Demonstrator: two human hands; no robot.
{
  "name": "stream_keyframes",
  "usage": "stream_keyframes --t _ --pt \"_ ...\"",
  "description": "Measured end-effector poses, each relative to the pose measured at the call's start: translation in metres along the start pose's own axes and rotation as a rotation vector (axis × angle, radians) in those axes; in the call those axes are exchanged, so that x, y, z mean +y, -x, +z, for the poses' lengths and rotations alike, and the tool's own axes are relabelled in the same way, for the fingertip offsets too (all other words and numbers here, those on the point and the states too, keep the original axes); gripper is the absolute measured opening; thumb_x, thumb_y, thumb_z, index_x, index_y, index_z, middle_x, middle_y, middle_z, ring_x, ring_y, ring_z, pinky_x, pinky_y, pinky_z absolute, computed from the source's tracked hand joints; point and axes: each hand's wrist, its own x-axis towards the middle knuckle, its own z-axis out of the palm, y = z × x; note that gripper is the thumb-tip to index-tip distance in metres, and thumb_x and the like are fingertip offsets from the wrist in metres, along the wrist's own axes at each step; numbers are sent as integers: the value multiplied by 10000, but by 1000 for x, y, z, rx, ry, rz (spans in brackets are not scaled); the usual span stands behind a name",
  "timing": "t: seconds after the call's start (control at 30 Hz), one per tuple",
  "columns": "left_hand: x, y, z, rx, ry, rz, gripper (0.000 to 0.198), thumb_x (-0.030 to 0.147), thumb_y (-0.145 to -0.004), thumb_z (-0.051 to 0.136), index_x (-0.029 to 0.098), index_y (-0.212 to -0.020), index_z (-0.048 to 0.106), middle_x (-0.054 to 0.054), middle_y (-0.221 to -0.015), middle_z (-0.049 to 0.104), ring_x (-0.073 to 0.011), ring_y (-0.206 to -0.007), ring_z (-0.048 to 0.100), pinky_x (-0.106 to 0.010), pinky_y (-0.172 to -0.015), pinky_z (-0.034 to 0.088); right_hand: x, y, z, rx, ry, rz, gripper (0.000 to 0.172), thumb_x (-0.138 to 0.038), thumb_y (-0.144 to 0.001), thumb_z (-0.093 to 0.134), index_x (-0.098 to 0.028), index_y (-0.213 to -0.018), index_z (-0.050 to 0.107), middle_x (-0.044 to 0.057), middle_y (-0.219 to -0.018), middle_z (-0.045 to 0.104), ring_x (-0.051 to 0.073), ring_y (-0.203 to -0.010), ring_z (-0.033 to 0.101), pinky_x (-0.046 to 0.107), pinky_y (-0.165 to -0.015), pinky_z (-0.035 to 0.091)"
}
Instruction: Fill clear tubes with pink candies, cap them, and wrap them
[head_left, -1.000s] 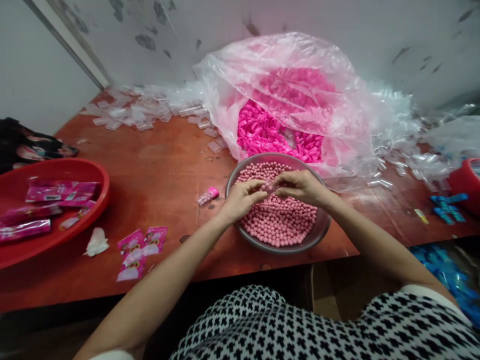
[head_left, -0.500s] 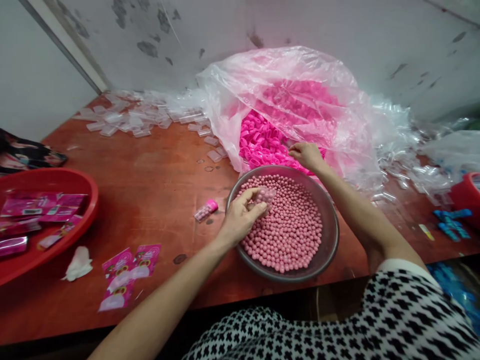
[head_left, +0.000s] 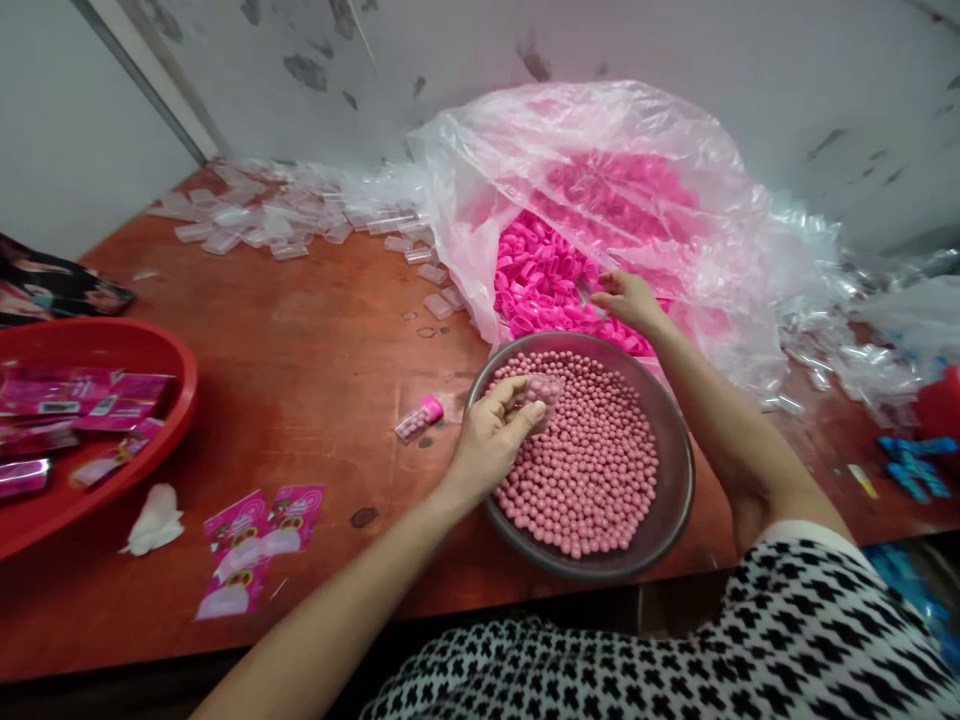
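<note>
My left hand (head_left: 491, 435) is closed around a small clear plastic container (head_left: 545, 393) with pink balls inside. It is above a grey bowl (head_left: 679, 500) full of pink balls (head_left: 581, 470). Beyond the bowl, my right hand (head_left: 630, 300) reaches over a heap of bright pink plastic caps (head_left: 544, 275). Its thumb and forefinger are apart, and I see nothing held between them. The caps lie in a large translucent plastic bag (head_left: 457, 200) that gapes toward me. A filled container with a pink cap (head_left: 418, 418) lies left of the bowl.
At left a red basin (head_left: 187, 375) holds pink packets, with a person's dark floral sleeve (head_left: 60, 285) behind it. Pink printed cards (head_left: 296, 510) and a white scrap (head_left: 154, 520) lie nearby. Clear empty containers (head_left: 285, 215) line the wall. Blue pieces (head_left: 915, 465) are at right.
My right hand's thumb and forefinger have spread slightly over the caps. My left hand still holds the container above the bowl. The whole view has shifted a little.
</note>
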Motion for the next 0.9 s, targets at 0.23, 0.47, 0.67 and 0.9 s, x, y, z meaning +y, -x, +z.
stream_keyframes --t 0.23,0.47,0.67,0.9 --pt "-5 -3 2 22 -60 53 352 337 -736 705 151 -1027 635 -56 -1001 663 -162 -849 627 -306 -759 563 -53 128 -3 -406 -713 -234 324 -422 -758 705 -184 -974 664 36 -935 695 155 -847 646 308 -819 530" --pt "-12 1 1 12 -215 138 381 329 -756 674 139 -1086 671 -87 -1062 682 -222 -949 642 -366 -832 543 -54 161 2 -422 -683 -259 373 -448 -787 670 -200 -1065 687 49 -1037 688 184 -909 647 342 -830 542" --pt "-12 3 1 10 -475 258 327 331 -776 672 193 -1070 713 -63 -1102 704 -223 -1026 637 -367 -968 465 -54 167 -11 -113 -290 -570 291 -389 -893 544 -204 -1078 671 57 -974 679 184 -898 618 323 -828 487" --pt "-9 9 4 -21 -521 310 290 345 -807 655 206 -1052 726 -55 -1069 719 -215 -974 659 -315 -900 491 -63 179 -8 -80 66 -811 275 -301 -944 447 -180 -1101 637 60 -808 593 164 -736 559 275 -677 453"
